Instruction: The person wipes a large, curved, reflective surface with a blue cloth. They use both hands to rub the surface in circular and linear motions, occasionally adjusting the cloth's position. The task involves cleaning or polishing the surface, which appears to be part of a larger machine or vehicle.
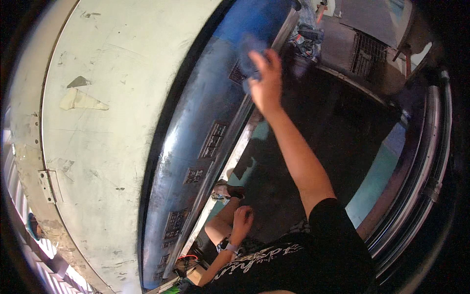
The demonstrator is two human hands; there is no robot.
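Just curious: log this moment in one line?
right hand: raised, pressing blue cloth on shiny metal panel | left hand: low, empty, near knee

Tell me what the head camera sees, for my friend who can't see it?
The person's right hand reaches up, pressing a blue cloth against a shiny dark metal panel beside a big pale curved wall. The left hand, above a wristwatch, rests low near the knee.

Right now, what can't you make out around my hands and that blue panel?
- Right hand: motion-blurred against the blue panel; the cloth in it is a smear, grip unclear.
- Left hand: small, turned away; unclear whether it holds anything.
- Panel's dark grilles: too small for detail.
- Picture rim: black.
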